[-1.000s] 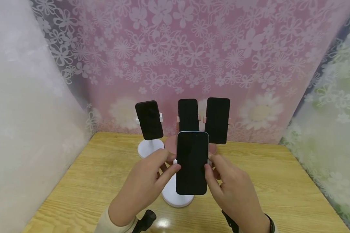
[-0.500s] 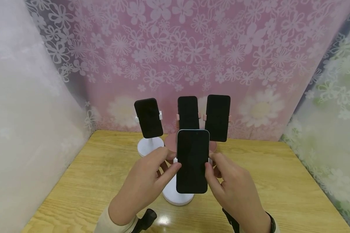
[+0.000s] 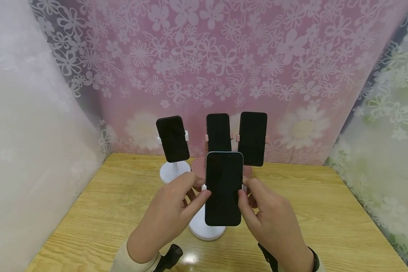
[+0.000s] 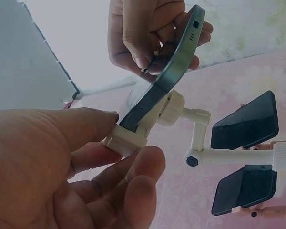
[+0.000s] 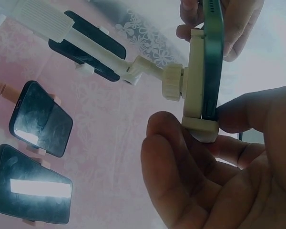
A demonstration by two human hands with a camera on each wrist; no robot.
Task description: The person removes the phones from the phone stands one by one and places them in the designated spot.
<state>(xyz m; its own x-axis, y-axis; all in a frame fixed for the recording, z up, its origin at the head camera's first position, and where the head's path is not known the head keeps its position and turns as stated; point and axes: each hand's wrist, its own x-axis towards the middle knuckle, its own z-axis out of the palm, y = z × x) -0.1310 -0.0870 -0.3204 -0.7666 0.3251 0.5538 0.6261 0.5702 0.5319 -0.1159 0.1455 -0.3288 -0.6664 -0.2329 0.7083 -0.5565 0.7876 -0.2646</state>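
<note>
Far L, a pale cloth (image 3: 17,151) walls off the wooden table (image 3: 326,211). Next, a person's L hand (image 3: 168,211) pinches the L edge of the front phone (image 3: 223,189) w/ its clamp: thumb in front, index behind, other fingers curled beneath.

Just beyond, the back-L phone (image 3: 173,139) sits tilted in a white stand (image 3: 171,173), gripped at both long edges, prob. so its dark screen faces the wearer.

Center, the front phone stands near-upright, well above the tabletop, btwn both hands and seated in the white clamp (image 5: 200,129) of the front stand (image 3: 205,229); the wide round base prob. offsets the raised weight. Directly behind, partly hidden, the middle phone (image 3: 219,132) rests in pink grips; a pink base (image 3: 198,166) shows below, no. of pink bases unclear.

R of it, the back-R phone (image 3: 253,139) leans slightly in pink grips, set apart prob. so screens don't overlap.

R hand (image 3: 275,211) mirrors the L: thumb and index clamped on the phone's R edge and clamp end, remaining fingers bent behind. Opposite holds prob. steady the joint vs. twisting. Bkgd: pink floral cloth (image 3: 224,56).
</note>
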